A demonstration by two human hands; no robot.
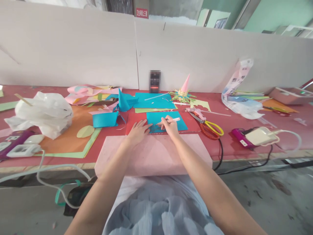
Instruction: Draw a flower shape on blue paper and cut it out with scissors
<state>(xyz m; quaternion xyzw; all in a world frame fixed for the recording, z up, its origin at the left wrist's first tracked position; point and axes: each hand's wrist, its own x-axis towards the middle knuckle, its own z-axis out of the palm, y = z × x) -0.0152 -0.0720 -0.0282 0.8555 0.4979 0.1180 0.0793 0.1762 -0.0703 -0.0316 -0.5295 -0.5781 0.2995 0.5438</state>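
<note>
A sheet of blue paper (179,124) lies on a red sheet (135,121) in front of me. My right hand (168,125) is closed round a white pen (175,119), its tip down toward the blue paper. Fingers spread flat, my left hand (139,130) rests on the red sheet, with its fingertips at the blue paper's left edge. Dark lines show on the blue paper between the hands. To the right lie scissors (212,129) with red and yellow handles and a pink glue gun (197,113).
A pink cone with a fringed base (184,88) stands behind. Blue paper pieces (105,119), a crumpled plastic bag (46,112) and paper scraps (85,93) lie left. At right are a purple power strip (241,138) with a white charger and a pink box (292,95). A pink block (151,153) lies along the near edge.
</note>
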